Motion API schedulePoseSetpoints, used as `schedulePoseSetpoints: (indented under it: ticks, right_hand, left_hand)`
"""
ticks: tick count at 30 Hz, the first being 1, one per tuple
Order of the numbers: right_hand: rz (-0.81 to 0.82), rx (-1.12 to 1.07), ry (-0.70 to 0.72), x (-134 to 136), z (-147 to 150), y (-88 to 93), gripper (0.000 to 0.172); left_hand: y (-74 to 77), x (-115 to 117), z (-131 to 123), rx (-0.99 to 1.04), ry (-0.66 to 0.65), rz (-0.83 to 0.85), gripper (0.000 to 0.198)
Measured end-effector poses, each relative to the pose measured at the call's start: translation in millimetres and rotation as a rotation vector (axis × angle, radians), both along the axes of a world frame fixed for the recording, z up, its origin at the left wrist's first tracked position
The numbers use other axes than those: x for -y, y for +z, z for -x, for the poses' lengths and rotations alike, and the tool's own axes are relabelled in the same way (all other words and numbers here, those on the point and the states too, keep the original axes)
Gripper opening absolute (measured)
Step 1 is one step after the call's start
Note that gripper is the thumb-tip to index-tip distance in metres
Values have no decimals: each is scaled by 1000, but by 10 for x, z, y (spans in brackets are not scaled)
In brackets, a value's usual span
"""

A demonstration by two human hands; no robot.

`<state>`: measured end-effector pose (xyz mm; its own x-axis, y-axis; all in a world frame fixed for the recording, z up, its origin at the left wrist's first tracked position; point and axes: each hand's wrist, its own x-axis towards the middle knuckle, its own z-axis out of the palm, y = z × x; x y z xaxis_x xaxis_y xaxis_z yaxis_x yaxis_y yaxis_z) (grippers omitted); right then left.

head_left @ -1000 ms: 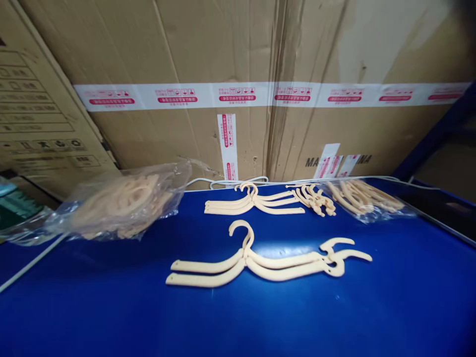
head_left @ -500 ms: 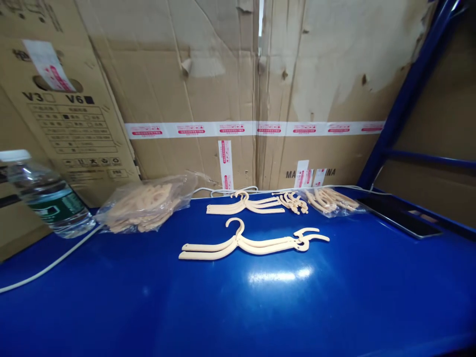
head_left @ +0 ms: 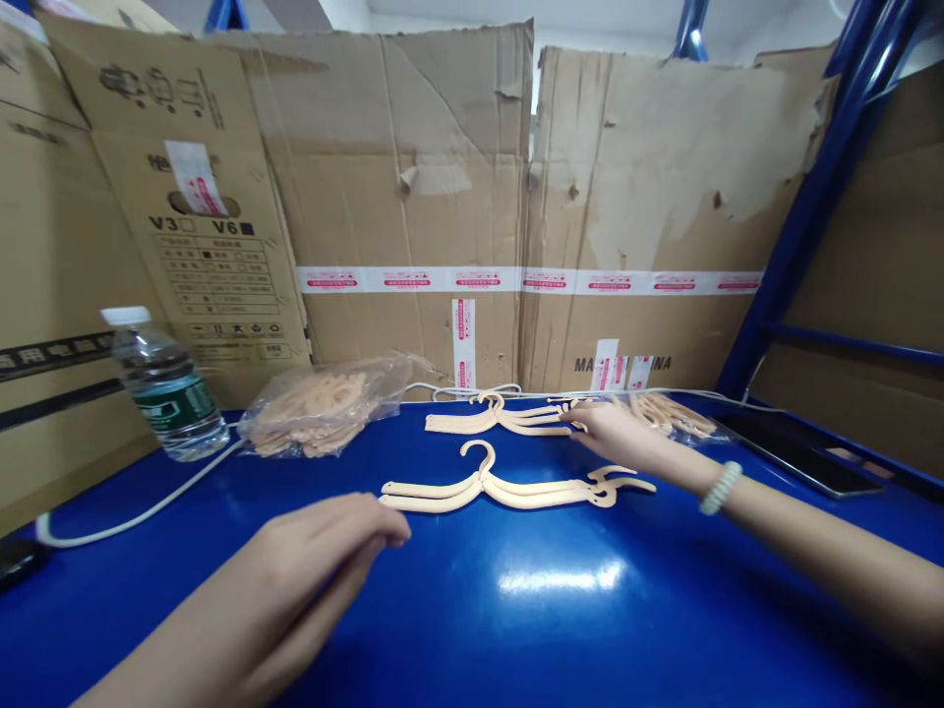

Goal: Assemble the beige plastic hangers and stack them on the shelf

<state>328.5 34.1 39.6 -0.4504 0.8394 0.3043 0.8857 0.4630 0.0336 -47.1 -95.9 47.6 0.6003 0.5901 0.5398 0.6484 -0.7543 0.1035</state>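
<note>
A folding hanger (head_left: 435,497) lies on the blue table, with a curved hook on top and a small forked piece (head_left: 616,482) at its right end. My left hand (head_left: 324,560) hovers by the hanger's left end, fingers loosely bent and holding nothing. Behind it lies a stack of similar hangers (head_left: 461,423). My right hand (head_left: 616,433) reaches over the small curved pieces beside that stack, thumb and fingers slightly apart. It covers most of those pieces, so whether a fingertip touches one is unclear.
A clear bag of hanger parts (head_left: 317,408) and a water bottle (head_left: 173,393) stand at the left. Another bag of parts (head_left: 675,413) and a dark phone (head_left: 803,457) lie at the right. A white cable (head_left: 147,531) crosses the left side. Cardboard (head_left: 413,226) walls the back.
Both hands have come into view, the left from below and the right from the right side. The camera has tilted up. The hangers have not visibly moved.
</note>
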Motion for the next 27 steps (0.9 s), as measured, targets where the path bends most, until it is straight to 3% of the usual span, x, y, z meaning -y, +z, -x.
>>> schedulePoseSetpoints:
  ticks: [3,5,12,20,27]
  right_hand:
    - [70,42,-8,-199,88,-71,17]
    - [96,45,4,-243,110,-84,18]
    - [81,-56,27,-238,112,-81,17]
    - [-65,-287,8,-57,51,-35,5]
    - [-173,-314,268,425,232,82,8]
  left_hand:
    - [266,-201,-175,-88,-90,126,21]
    - [303,-326,-270,-139,-106,123,23]
    - [15,-632,-277,-193,-74,-53,22]
    - [-11,-640,-205,-21,-4,-119,20]
    - [-74,-647,-293,83,125,-176,48]
